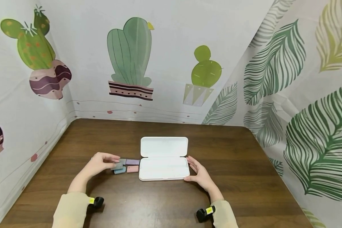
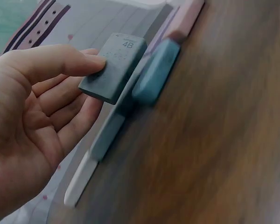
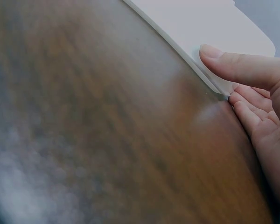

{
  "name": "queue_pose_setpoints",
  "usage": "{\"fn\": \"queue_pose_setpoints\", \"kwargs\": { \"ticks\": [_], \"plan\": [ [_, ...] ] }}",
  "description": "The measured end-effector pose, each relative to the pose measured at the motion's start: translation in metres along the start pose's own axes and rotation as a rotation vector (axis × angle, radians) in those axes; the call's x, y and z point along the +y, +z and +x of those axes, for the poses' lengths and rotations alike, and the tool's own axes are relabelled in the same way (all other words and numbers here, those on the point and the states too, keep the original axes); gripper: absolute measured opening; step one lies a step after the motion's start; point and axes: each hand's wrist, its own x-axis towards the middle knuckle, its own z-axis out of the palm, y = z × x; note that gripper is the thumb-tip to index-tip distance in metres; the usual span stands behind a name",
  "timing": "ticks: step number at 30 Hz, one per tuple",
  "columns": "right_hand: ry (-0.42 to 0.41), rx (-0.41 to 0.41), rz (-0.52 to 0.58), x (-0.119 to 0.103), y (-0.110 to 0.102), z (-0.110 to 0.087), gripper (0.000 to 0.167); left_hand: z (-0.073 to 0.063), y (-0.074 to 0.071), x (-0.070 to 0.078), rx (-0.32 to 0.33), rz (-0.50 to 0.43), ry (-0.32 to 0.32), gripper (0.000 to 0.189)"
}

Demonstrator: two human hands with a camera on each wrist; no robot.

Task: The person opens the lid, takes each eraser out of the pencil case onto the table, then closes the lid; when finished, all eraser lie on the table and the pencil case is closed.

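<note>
In the head view, my left hand [image 1: 98, 165] is raised a little at the left of the table, pinching a grey-green eraser [image 2: 114, 70] marked 4B between thumb and fingers. Just under it lie a blue eraser [image 1: 120, 171], a pink eraser [image 1: 132, 169] and a purple eraser [image 1: 133, 162], with a greyish one partly hidden by the hand. An unlidded white pencil case [image 1: 163, 169], its lid [image 1: 164, 146] folded back flat, sits right of them. My right hand [image 1: 199, 174] grips its right end, thumb at the front corner and fingers along the side.
A brown wooden table [image 1: 159, 202] bears everything. Beyond its back edge hangs a white cloth [image 1: 171, 63] printed with cacti and leaves. In the left wrist view, a slim white piece [image 2: 80, 179] lies at the near end of the eraser row.
</note>
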Motion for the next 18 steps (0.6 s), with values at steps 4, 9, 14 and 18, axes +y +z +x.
{"fn": "queue_pose_setpoints", "kwargs": {
  "ticks": [4, 9, 14, 18],
  "plan": [
    [-0.008, -0.006, 0.004, 0.0, 0.0, 0.0, 0.096, -0.008, -0.006, -0.009, 0.021, 0.016, -0.012, 0.033],
    [-0.012, -0.018, 0.011, 0.002, -0.001, 0.0, 0.097, -0.016, -0.01, -0.018, 0.043, 0.012, -0.027, 0.032],
    [-0.004, -0.01, 0.011, -0.001, -0.001, 0.0, 0.097, -0.02, -0.013, -0.021, 0.042, 0.001, -0.036, 0.033],
    [-0.009, -0.013, 0.011, -0.001, 0.0, 0.0, 0.096, -0.022, -0.015, -0.022, 0.035, -0.008, -0.035, 0.034]
  ]
}}
